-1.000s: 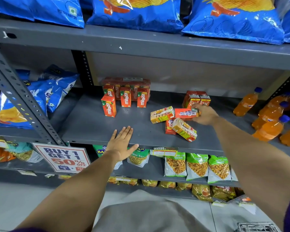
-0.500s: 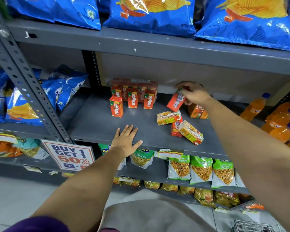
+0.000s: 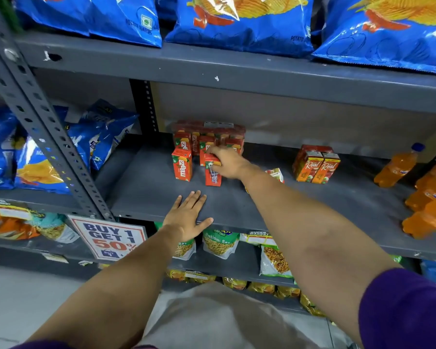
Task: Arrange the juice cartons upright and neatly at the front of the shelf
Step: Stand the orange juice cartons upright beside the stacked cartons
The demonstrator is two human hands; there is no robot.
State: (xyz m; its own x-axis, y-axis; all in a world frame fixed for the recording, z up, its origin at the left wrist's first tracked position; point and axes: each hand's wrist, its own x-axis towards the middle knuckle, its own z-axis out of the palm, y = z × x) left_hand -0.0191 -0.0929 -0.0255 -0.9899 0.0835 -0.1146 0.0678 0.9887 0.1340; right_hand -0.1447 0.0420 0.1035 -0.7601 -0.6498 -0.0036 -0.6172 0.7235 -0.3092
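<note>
My right hand (image 3: pixel 227 163) grips a red juice carton (image 3: pixel 212 176) and holds it upright on the grey shelf (image 3: pixel 275 207), just right of a standing red Maaza carton (image 3: pixel 182 167). Behind them stand more Maaza cartons and a shrink-wrapped pack (image 3: pixel 209 131). My left hand (image 3: pixel 188 217) lies flat, fingers apart, on the shelf's front edge. One fallen carton (image 3: pixel 276 173) peeks out behind my right forearm; other fallen ones are hidden. Two upright Real cartons (image 3: pixel 317 167) stand to the right.
Orange drink bottles (image 3: pixel 398 167) lie at the shelf's right end. Blue chip bags (image 3: pixel 239 21) fill the shelf above and the bay to the left. A slanted steel upright (image 3: pixel 35 117) and a "Buy 1 Get 1" sign (image 3: pixel 111 238) are at the left. Snack packets hang below.
My right hand carried the red carton from the fallen pile leftward and set it upright beside the front Maaza carton. My left hand stayed flat on the shelf edge.
</note>
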